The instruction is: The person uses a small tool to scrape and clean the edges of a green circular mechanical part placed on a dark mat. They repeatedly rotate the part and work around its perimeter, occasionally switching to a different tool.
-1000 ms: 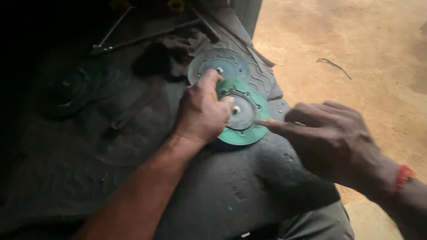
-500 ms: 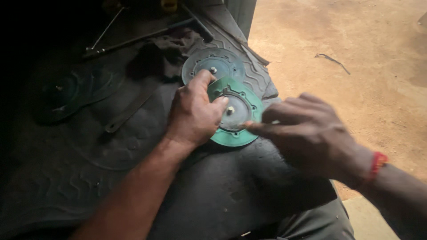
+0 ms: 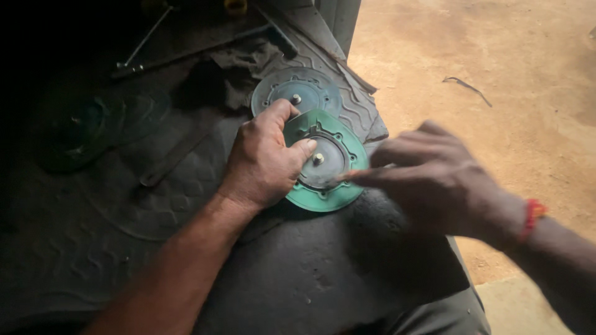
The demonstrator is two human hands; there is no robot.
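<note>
1. Pressing down on the green disc [image 3: 326, 162], the left hand [image 3: 264, 162] lies spread over its left half, thumb near the centre bolt [image 3: 318, 159]; the disc rests on a dark rubber mat [image 3: 205, 205].
2. The right hand [image 3: 437, 180], blurred, points its bunched fingers at the disc's right rim; it perhaps pinches something small, but I cannot tell.
3. Just behind, touching or overlapping the green one, lies a grey-green disc [image 3: 297, 93].
4. Farther left, in shadow, sits another dark disc [image 3: 81, 127]; metal rods [image 3: 146, 40] lie beyond.
</note>
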